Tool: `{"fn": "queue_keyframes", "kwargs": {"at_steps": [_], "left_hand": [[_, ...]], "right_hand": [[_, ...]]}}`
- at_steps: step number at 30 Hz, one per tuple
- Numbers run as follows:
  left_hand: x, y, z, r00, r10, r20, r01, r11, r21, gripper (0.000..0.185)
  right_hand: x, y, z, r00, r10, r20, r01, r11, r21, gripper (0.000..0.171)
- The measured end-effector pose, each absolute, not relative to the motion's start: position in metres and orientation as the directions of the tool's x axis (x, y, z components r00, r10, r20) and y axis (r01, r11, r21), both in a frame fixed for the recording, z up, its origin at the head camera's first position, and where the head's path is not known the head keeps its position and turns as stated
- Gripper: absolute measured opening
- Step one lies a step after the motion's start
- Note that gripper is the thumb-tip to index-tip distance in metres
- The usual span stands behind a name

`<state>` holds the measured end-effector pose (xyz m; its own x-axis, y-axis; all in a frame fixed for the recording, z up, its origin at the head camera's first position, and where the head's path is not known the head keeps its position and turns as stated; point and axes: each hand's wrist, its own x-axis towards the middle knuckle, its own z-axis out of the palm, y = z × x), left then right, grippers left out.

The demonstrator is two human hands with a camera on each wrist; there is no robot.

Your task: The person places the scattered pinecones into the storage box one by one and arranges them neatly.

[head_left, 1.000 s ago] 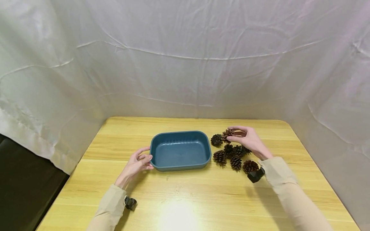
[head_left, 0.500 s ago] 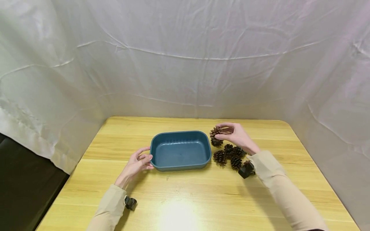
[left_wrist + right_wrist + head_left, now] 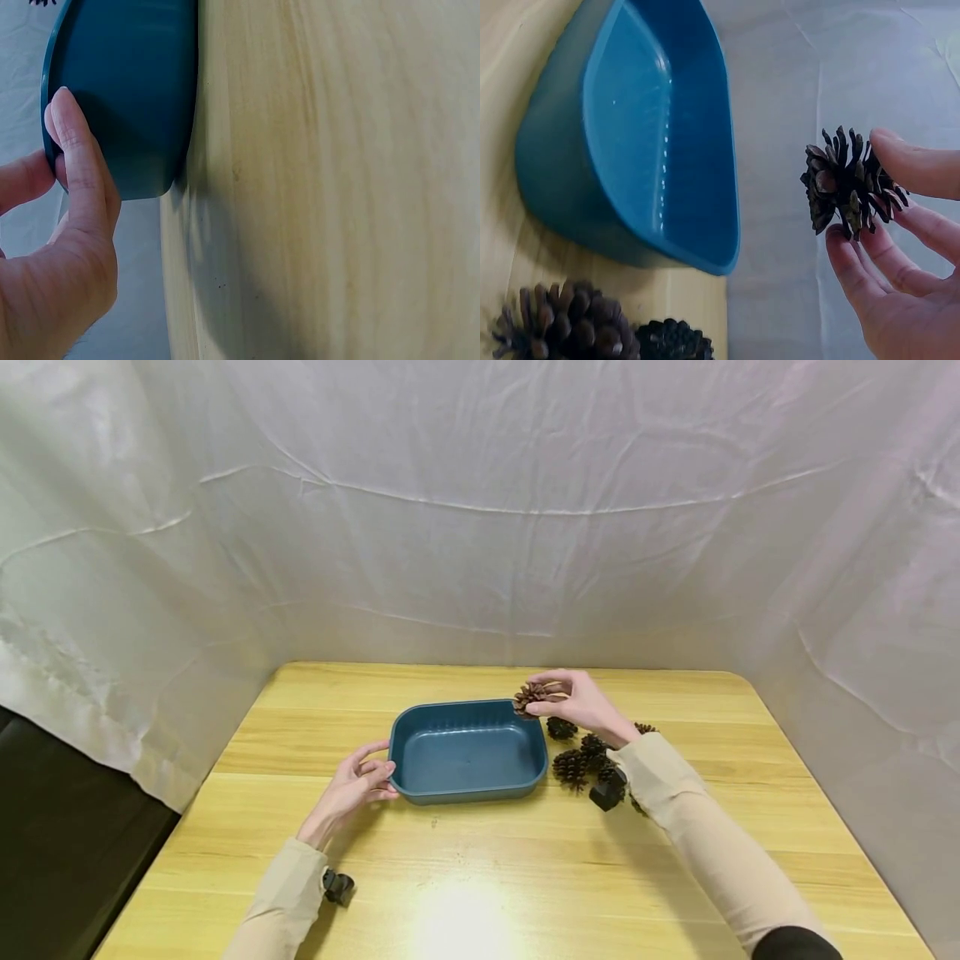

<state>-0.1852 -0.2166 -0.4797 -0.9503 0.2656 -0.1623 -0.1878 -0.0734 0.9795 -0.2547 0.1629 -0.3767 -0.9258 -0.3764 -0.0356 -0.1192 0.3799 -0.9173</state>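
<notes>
A blue plastic bin (image 3: 468,793) sits on the wooden table, its inside bare. At its left end my left hand (image 3: 356,785) pinches the rim between thumb and fingers, which the left wrist view shows up close on the bin wall (image 3: 127,90). My right hand (image 3: 581,702) holds a brown pine cone (image 3: 529,700) by thumb and fingertips over the bin's far right corner. In the right wrist view that pine cone (image 3: 847,184) hangs apart from the bin rim, its scales spread wide.
Several more pine cones (image 3: 572,768) lie on the table (image 3: 465,852) right of the bin, some partly hidden under my right forearm and wrist camera (image 3: 607,789). Pale curtains (image 3: 480,568) hang behind the table and along its sides.
My right hand has carried the pine cone leftward from the pile, past another cone, to above the bin's right corner. The left hand and the bin have stayed put.
</notes>
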Motion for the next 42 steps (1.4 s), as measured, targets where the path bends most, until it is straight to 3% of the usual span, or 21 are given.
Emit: {"fn": "queue_keyframes", "kwargs": {"at_steps": [21, 42], "left_hand": [[-0.185, -0.224, -0.479, -0.95, 0.28, -0.137, -0.164, -0.075, 0.984, 0.06], [-0.185, -0.219, -0.474, -0.949, 0.248, -0.196, -0.21, -0.029, 0.977, 0.056]], "right_hand": [[-0.271, 0.103, -0.38, -0.902, -0.42, -0.098, -0.073, 0.373, -0.925, 0.05], [-0.276, 0.064, -0.4, -0.89, -0.433, -0.144, -0.064, 0.431, -0.9, 0.047]]}}
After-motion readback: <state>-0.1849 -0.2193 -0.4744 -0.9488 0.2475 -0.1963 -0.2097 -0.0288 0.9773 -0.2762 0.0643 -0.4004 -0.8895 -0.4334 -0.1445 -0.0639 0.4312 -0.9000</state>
